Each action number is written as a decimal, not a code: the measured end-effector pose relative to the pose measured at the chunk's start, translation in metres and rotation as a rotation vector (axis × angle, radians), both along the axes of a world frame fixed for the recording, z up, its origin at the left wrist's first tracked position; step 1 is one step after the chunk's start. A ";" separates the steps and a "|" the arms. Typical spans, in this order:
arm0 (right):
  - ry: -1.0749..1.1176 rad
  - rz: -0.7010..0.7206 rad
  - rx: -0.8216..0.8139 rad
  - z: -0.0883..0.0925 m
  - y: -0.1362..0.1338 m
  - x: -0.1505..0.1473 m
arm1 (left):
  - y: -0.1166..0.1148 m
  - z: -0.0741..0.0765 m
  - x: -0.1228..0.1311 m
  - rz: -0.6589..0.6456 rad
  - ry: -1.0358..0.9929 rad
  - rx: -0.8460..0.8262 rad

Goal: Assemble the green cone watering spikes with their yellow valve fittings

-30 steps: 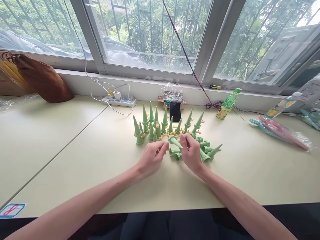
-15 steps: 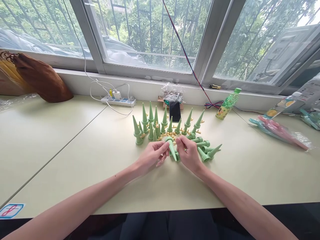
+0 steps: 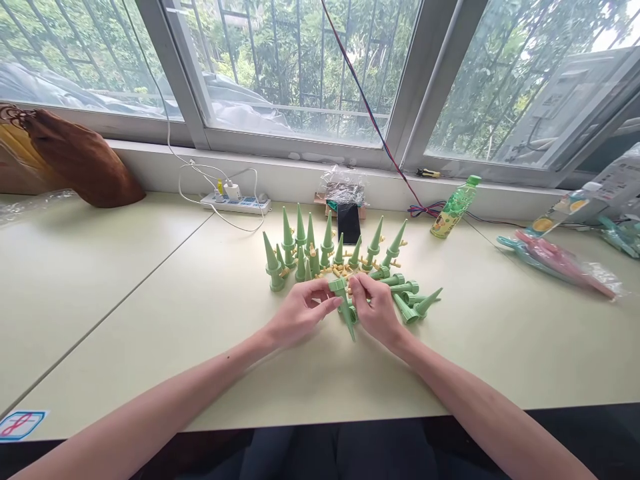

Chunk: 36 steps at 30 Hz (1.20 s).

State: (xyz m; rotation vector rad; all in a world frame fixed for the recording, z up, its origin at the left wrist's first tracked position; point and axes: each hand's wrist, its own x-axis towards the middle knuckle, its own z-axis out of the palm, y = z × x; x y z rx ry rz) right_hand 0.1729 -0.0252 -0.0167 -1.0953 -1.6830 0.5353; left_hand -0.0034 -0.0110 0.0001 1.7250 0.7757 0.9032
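Observation:
My left hand (image 3: pixel 300 312) grips a green plastic plant watering spike (image 3: pixel 345 310) near its collar, with the point tilted down toward me. Close beside it, my right hand (image 3: pixel 375 303) is closed in a pinch at the spike's collar. A bit of yellow shows at its fingertips, apparently a small yellow valve (image 3: pixel 349 291); the fingers cover most of it. Behind the hands stand several upright green spikes (image 3: pixel 273 263), some with yellow valves sticking out sideways. Loose yellow valves (image 3: pixel 341 270) lie among them. To the right, several green tube-shaped parts (image 3: pixel 404 287) lie on their sides.
A black phone (image 3: pixel 349 223) leans behind the spikes. A power strip (image 3: pixel 240 203) with white cables lies at the back left, near a brown bag (image 3: pixel 85 160). On the right are a green-capped bottle (image 3: pixel 455 207) and plastic-wrapped pink and teal items (image 3: pixel 560 263).
The spike in my left hand has turned and dropped slightly, so its tip points lower and its collar shows more. My right hand stays pinched almost in the same place.

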 end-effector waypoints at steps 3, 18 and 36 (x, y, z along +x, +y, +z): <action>-0.001 0.008 -0.002 -0.001 0.000 0.000 | 0.000 -0.002 0.000 0.081 0.069 0.190; -0.024 -0.013 0.021 0.001 -0.001 -0.001 | 0.002 -0.018 -0.006 0.150 0.215 0.614; -0.066 -0.036 0.104 0.005 -0.005 -0.001 | -0.003 -0.002 0.001 -0.087 -0.094 -0.320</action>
